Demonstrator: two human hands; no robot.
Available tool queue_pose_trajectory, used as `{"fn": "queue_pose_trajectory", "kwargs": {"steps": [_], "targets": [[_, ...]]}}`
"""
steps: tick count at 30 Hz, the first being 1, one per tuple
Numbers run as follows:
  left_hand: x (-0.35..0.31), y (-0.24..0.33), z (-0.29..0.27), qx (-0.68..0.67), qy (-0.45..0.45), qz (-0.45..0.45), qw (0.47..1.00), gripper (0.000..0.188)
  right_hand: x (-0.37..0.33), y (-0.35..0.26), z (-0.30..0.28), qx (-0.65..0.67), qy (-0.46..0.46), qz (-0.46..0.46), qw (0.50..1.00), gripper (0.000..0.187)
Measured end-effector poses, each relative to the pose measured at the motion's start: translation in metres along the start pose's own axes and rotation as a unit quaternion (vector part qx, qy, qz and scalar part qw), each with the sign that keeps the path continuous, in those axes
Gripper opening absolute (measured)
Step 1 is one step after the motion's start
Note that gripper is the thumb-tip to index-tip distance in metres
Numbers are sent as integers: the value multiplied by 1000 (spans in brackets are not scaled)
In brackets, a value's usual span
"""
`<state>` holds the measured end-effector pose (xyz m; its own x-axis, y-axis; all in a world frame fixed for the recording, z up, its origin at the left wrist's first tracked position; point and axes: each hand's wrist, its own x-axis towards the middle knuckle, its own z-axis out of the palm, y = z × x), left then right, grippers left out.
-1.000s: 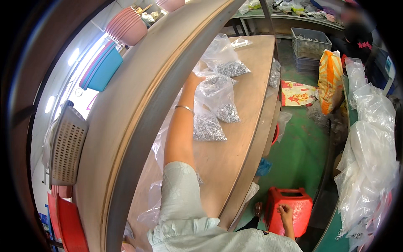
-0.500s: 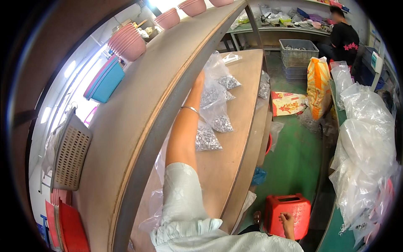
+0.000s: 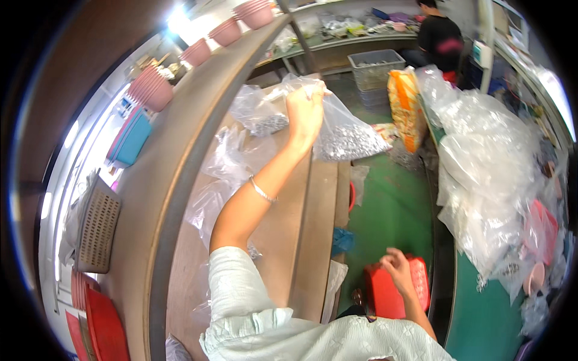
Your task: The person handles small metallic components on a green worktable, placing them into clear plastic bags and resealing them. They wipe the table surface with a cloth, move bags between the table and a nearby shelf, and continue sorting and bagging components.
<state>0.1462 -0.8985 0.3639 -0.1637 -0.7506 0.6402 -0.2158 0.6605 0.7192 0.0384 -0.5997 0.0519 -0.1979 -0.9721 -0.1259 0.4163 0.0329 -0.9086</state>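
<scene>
My left hand (image 3: 305, 115) is closed on the gathered top of a clear plastic bag (image 3: 349, 141). Small silvery metal pieces fill the bottom of that bag, which hangs past the shelf edge over the aisle. Behind my wrist, another clear bag of silvery pieces (image 3: 268, 125) rests on the wooden shelf (image 3: 274, 225). Crumpled clear plastic bags (image 3: 226, 159) lie nearer along the same shelf; my forearm hides part of them. Low on the right, my right hand (image 3: 395, 268) holds nothing, its fingers loosely bent and apart, above a red plastic stool (image 3: 385, 295).
An upper shelf (image 3: 180, 162) at left carries stacked pink bowls (image 3: 150, 89) and a beige basket (image 3: 98, 225). Large clear bags (image 3: 481, 174) heap on the green table (image 3: 481, 319) at right. Grey crates (image 3: 378, 72), an orange-and-white sack (image 3: 406, 111) and a seated person (image 3: 439, 39) are farther off.
My left hand has come out from behind the upper shelf's edge, lifting a bag of metal pieces out over the aisle. My right hand has risen slightly. The whole view has shifted.
</scene>
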Motion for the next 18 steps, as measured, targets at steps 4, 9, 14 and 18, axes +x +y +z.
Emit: {"fn": "queue_pose_trajectory", "kwargs": {"steps": [4, 9, 14, 18], "targets": [[-81, 65, 47, -190, -93, -122, 970, 30, 2, -56, -1, 54, 32, -128, 990, 89], [-202, 131, 99, -240, -189, -184, 934, 30, -40, -37, -88, -53, 173, -58, 982, 78], [-307, 177, 120, -303, -226, -199, 904, 33, -148, -20, -111, 160, 210, -153, 952, 80], [-368, 194, 126, -306, -273, -254, 876, 33, -192, -42, -103, 330, 206, -48, 920, 63]]}}
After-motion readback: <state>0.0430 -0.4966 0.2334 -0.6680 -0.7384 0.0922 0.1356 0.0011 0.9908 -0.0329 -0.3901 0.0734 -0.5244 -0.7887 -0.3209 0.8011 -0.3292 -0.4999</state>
